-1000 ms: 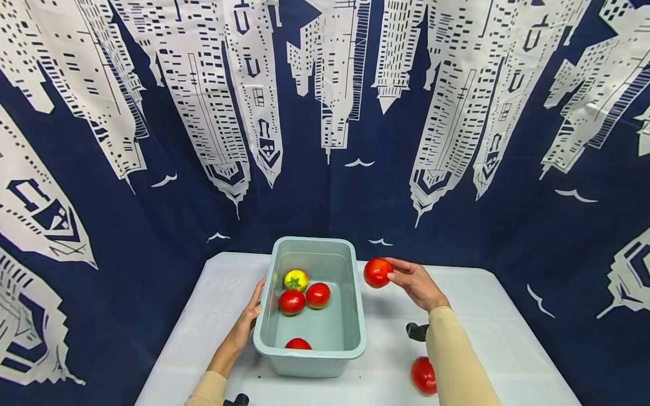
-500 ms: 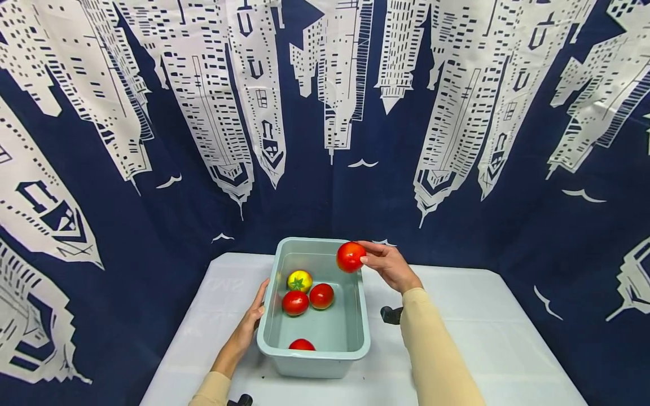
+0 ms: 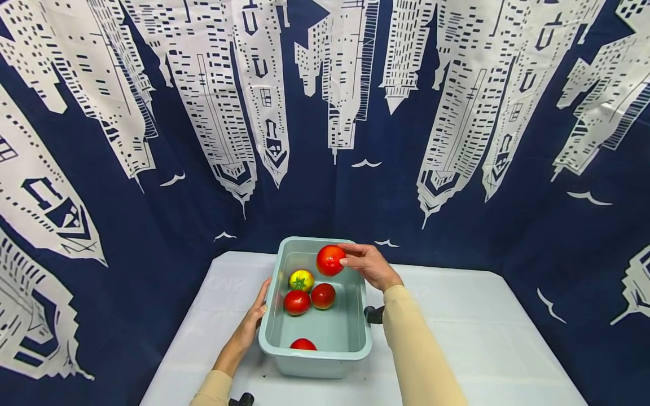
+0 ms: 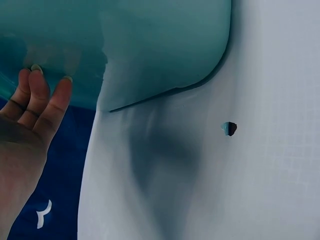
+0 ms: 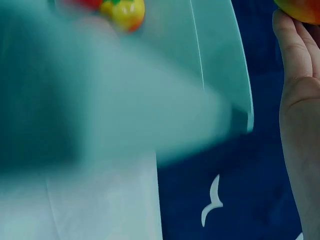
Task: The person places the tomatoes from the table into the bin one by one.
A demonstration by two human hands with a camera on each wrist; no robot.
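My right hand [image 3: 374,265] pinches a red tomato [image 3: 330,260] between thumb and fingers, over the far right part of a pale green plastic bin [image 3: 315,355]. In the right wrist view the yellowish underside of this tomato [image 5: 302,9] shows at the fingertips. Against the bin's left outer wall rests my left hand [image 3: 249,324], its fingers [image 4: 54,107] fairly straight with tips touching the plastic. Inside the bin lie a yellow tomato [image 3: 301,280] with a green star-shaped calyx, two red tomatoes [image 3: 297,303] beside it, and another red tomato [image 3: 303,344] partly hidden by the near rim.
The bin stands on a white-covered table [image 3: 457,327]. Behind and around it hangs a dark blue cloth [image 3: 325,197] printed with white buildings. A small dark speck [image 4: 229,128] lies on the table near the bin. Black wrist mounts [image 3: 373,314] sit on both sleeves.
My right hand has carried the tomato leftward from beside the bin to over its inside. The forearm now covers where another red tomato lay on the table. My left hand stays at the bin.
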